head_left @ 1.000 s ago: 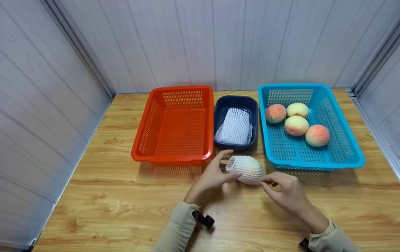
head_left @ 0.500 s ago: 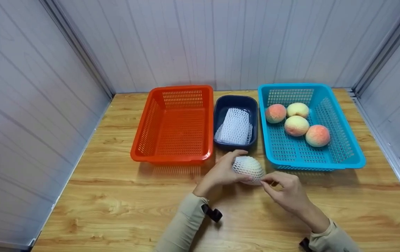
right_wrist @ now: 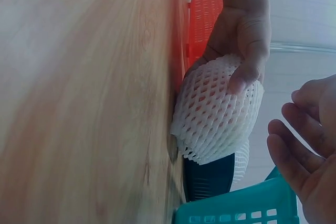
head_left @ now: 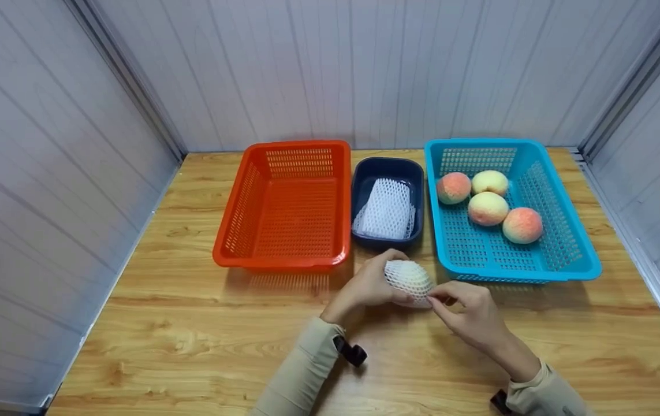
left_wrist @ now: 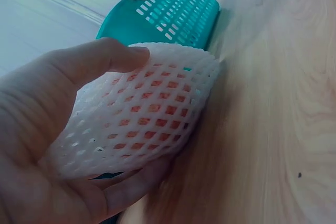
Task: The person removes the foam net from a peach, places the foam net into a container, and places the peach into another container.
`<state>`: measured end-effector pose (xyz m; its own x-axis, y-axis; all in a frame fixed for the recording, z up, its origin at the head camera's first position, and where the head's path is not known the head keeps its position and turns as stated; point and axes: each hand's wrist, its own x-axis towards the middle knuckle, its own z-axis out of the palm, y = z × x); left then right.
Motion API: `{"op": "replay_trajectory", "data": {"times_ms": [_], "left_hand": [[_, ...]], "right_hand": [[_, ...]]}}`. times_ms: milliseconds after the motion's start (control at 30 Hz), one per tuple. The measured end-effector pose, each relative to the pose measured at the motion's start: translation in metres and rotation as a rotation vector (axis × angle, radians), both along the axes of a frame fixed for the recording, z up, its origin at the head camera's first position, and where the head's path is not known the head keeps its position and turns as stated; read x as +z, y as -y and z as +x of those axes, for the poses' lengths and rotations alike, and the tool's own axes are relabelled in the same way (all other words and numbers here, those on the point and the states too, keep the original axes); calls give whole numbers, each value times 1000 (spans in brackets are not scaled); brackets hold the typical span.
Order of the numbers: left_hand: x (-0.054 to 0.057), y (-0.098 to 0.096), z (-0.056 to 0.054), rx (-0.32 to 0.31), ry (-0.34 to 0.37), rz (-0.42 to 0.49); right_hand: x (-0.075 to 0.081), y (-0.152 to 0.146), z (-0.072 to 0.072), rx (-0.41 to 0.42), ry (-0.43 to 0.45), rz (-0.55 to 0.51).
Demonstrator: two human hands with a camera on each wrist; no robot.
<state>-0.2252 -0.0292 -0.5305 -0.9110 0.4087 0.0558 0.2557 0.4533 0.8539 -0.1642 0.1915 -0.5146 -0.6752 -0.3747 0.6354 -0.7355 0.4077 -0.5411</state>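
Observation:
A peach in a white foam net is close over the wooden table, its reddish skin showing through the mesh in the left wrist view. My left hand grips it from the left, the thumb on the near side and the fingers around the far side and underneath. My right hand is at the net's right end, where its fingertips overlap the edge in the head view. In the right wrist view, the fingers of my right hand are loosely curled and apart from the net, with nothing between them.
An orange basket stands at the back left. Beside it, a dark blue bin contains white foam nets. Several peaches lie in the blue basket at the right. Panel walls surround the table.
My left hand has moved right along the net, from its open left end onto the peach. The right hand has stayed nearly in place at the net's right end.

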Motion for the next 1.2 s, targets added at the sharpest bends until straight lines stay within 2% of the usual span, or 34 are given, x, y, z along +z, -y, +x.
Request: {"op": "replay_trajectory", "data": {"times_ms": [133,300,367,500,600,700,833,933,1067,1200], "left_hand": [[-3,1,1,20,35,58],[-5,6,2,39,89,126],[-6,8,1,44,109,158],[-8,14,-2,18,144,270],[-12,19,-2,-25,183,389],[-17,24,-1,-66,239,529],[-21,29,2,-123,269,650],[-21,30,5,-163,270,696],[-18,31,5,-186,267,733],[-15,32,5,-199,252,743]], "right_hand": [[0,-1,-2,-32,32,23],[-2,-5,-5,-220,168,179],[-4,-6,-7,-267,237,236],[-9,-10,-9,-247,353,250],[-11,-11,-9,-201,389,208],[-11,-10,-8,-157,377,122],[-10,-5,-4,-112,336,-20],[-9,0,-2,-84,285,-99],[-6,8,-2,-62,158,-162],[14,17,3,-31,114,-202]]}}
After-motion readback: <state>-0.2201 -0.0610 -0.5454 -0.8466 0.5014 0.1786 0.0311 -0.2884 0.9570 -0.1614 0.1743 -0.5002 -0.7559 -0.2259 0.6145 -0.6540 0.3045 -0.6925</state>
